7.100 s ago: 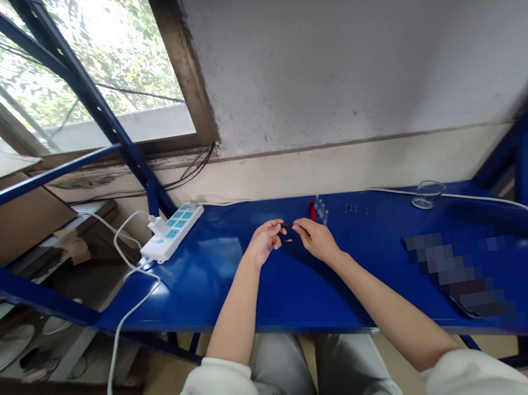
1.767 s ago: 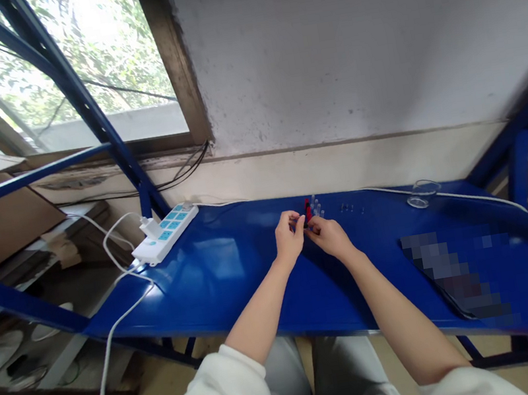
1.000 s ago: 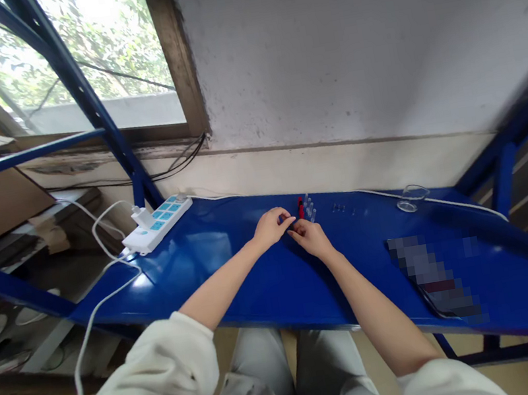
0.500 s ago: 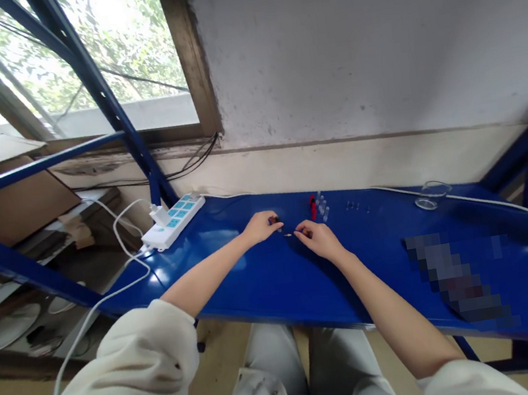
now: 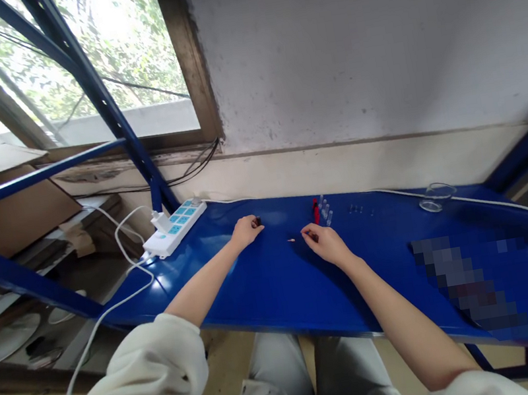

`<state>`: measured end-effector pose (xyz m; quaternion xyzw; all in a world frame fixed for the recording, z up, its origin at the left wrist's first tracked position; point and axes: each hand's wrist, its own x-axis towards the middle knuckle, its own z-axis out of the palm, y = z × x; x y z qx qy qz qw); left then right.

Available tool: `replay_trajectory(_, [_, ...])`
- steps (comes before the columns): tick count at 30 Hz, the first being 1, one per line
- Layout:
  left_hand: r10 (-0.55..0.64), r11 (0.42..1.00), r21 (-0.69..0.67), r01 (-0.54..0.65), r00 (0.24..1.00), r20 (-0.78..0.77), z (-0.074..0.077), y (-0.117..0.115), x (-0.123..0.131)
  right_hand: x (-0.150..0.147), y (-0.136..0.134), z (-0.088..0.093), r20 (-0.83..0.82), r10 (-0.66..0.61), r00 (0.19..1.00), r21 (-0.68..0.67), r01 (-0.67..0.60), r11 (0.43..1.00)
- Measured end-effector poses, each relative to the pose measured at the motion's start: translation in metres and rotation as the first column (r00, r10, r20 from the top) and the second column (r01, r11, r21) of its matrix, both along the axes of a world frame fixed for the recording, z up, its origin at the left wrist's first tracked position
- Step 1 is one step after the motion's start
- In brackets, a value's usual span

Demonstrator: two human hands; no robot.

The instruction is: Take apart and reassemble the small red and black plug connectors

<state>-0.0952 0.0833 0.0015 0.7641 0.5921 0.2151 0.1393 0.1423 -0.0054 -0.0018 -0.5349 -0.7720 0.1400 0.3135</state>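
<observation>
My left hand (image 5: 245,231) rests on the blue table (image 5: 268,283) with its fingers pinched on a small dark part (image 5: 258,221). To its right my right hand (image 5: 324,243) lies on the table, fingers curled around something I cannot make out. A tiny light piece (image 5: 291,240) lies on the table between the hands. Just beyond my right hand stand a small red part (image 5: 315,209) and several small clear tubes (image 5: 326,211).
A white power strip (image 5: 176,227) with blue sockets and a white cable lies at the table's far left. Tiny dark parts (image 5: 357,209) and a clear glass dish (image 5: 432,200) sit further right. A pixelated flat object (image 5: 467,279) lies near the right front edge.
My hands were together near the red part; they have separated. My left hand has moved left with the small dark part, and my right hand has stayed near the tubes.
</observation>
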Motion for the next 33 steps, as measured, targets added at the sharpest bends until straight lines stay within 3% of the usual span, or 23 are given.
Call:
replay_trajectory(9, [0.145,0.987,-0.075,-0.142,0.988,0.043,-0.002,-0.006,0.008,0.005,0.003,0.0,0.031,-0.056,0.998,0.032,0.055,0.998])
replay_trajectory(13, [0.197,0.978,-0.082,-0.19,0.977,0.083,-0.004,-0.007,0.012,0.014,0.005,0.003,0.125,-0.198,0.972,-0.043,0.205,0.978])
replay_trajectory(17, [0.2,0.977,-0.098,-0.189,0.973,0.114,-0.005,-0.006,0.01,0.028,0.009,0.004,0.176,-0.331,0.927,-0.143,0.357,0.923])
replay_trajectory(21, [0.259,0.963,-0.156,-0.221,0.919,0.297,-0.003,-0.013,0.005,0.039,0.011,0.005,0.151,-0.426,0.892,-0.171,0.448,0.877])
replay_trajectory(24, [0.301,0.948,-0.052,-0.313,0.834,0.463,0.002,-0.027,0.009,0.042,0.011,0.006,0.175,-0.488,0.855,-0.186,0.515,0.837])
replay_trajectory(26, [0.25,0.923,0.103,-0.371,0.781,0.572,0.007,-0.041,0.021,0.043,0.01,0.008,0.184,-0.522,0.833,-0.193,0.551,0.812])
replay_trajectory(28, [0.124,0.896,0.237,-0.375,0.725,0.678,0.012,-0.054,0.04,0.043,0.01,0.009,0.191,-0.541,0.819,-0.201,0.572,0.795])
replay_trajectory(31, [-0.044,0.886,0.327,-0.328,0.644,0.764,0.019,-0.07,0.076,0.043,0.01,0.009,0.209,-0.553,0.807,-0.222,0.59,0.777])
replay_trajectory(33, [-0.097,0.89,0.353,-0.289,0.636,0.765,0.021,-0.075,0.099,0.043,0.011,0.008,0.218,-0.559,0.8,-0.233,0.598,0.767])
